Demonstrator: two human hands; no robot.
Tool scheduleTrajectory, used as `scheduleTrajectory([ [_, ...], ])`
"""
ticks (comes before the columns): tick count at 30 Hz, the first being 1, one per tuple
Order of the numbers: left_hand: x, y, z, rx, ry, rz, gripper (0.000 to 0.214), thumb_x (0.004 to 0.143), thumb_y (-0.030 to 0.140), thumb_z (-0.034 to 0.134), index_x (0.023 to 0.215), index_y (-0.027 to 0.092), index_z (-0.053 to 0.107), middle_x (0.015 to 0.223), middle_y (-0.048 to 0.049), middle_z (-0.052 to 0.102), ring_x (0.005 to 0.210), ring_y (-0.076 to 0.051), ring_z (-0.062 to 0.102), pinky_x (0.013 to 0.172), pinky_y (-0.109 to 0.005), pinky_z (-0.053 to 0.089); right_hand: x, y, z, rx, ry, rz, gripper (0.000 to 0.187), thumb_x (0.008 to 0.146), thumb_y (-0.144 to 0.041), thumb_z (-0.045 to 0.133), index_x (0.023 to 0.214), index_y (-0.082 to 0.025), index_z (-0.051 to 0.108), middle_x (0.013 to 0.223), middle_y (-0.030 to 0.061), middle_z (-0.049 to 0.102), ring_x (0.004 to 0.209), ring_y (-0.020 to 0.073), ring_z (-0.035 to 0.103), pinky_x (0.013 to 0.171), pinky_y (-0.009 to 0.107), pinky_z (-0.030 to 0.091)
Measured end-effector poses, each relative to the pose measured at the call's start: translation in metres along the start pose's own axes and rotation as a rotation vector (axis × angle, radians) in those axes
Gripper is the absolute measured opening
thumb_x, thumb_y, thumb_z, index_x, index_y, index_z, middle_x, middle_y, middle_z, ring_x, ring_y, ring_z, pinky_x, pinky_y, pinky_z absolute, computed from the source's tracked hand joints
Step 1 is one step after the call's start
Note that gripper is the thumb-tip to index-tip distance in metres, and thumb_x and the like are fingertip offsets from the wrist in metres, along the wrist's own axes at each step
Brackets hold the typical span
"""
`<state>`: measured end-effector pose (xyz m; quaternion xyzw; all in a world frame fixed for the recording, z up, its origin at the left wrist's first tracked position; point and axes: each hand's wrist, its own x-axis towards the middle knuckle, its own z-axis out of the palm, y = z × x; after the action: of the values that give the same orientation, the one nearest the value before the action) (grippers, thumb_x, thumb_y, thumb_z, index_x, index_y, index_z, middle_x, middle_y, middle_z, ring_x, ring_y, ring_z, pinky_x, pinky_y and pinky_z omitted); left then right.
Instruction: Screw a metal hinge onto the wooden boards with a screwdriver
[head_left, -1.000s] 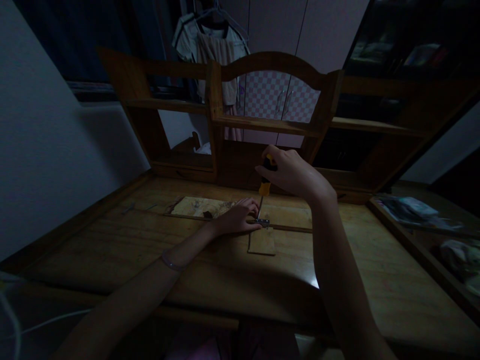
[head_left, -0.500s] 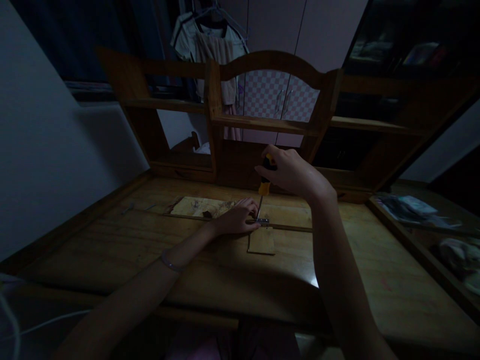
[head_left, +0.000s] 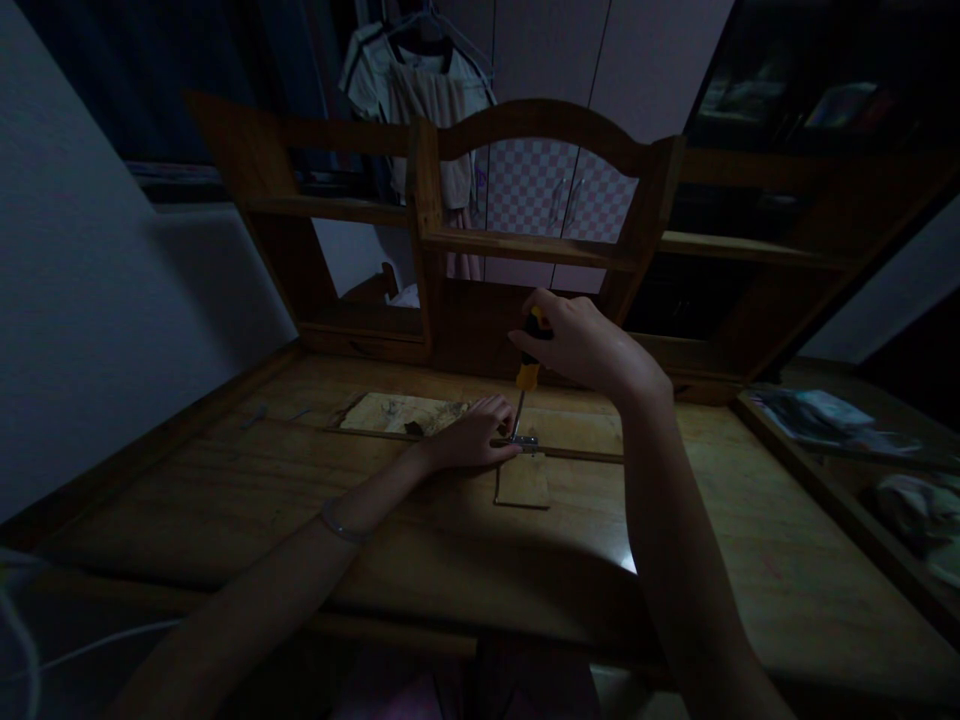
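Dim light covers a wooden desk (head_left: 390, 520) with a shelved hutch (head_left: 525, 240) at its back. Near the middle of the desktop lies a small metal hinge (head_left: 525, 441), sitting across the seam between a long flat board (head_left: 480, 415) and a small wooden panel (head_left: 523, 482) just in front of it. A screwdriver (head_left: 525, 385) with a yellow-and-black handle stands nearly upright, its tip resting on the hinge. The right hand (head_left: 581, 345) is curled closed around the top of the handle, fingers wrapped tight. The left hand (head_left: 476, 435) lies low on the board beside the hinge, fingers loosely bent and pressed down, fingertips touching the hinge's left edge and holding the pieces steady; a thin bracelet (head_left: 341, 525) sits on that wrist.

Judging by the tool's seating, a screw is being driven and the hinge is not fully fastened; how many screws are in is too small and dark to tell. Clothes on a hanger (head_left: 420, 90) show behind the hutch, and papers (head_left: 817, 415) lie at the far right.
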<state>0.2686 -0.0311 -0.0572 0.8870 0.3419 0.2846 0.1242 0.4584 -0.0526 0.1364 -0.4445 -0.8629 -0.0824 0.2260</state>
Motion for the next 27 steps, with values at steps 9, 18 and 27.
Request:
scheduleTrajectory([
  [9,-0.0003,0.0024,-0.0016,0.014,0.007,0.001,0.031,0.090,0.041,0.074,0.096,0.021,0.051,0.106,-0.0073,0.058,0.099,-0.026,0.057,0.086,-0.037,0.046,0.0017,0.0004,0.0011,-0.020,0.009,-0.006,0.032,0.101,-0.040,0.062,0.120,-0.013,0.063,0.100,0.0128,0.072,0.097,0.0293,0.067,0.084,0.037,0.048],
  [18,-0.0002,0.0016,-0.0024,0.032,0.025,0.033,0.033,0.094,0.046,0.072,0.093,0.021,0.051,0.105,-0.0076,0.058,0.101,-0.026,0.057,0.088,-0.038,0.047,0.0002,-0.0004,0.0006,-0.018,0.017,-0.009,0.032,0.101,-0.038,0.062,0.120,-0.012,0.064,0.100,0.0131,0.072,0.096,0.0298,0.066,0.083,0.038,0.048],
  [27,0.0005,-0.0005,-0.0009,-0.014,0.041,0.040,0.029,0.092,0.040,0.076,0.093,0.020,0.054,0.106,-0.0066,0.059,0.102,-0.025,0.057,0.089,-0.038,0.047,0.0017,0.0005,0.0014,-0.009,0.006,-0.002,0.032,0.101,-0.039,0.062,0.120,-0.013,0.063,0.100,0.0126,0.072,0.096,0.0286,0.067,0.083,0.037,0.048],
])
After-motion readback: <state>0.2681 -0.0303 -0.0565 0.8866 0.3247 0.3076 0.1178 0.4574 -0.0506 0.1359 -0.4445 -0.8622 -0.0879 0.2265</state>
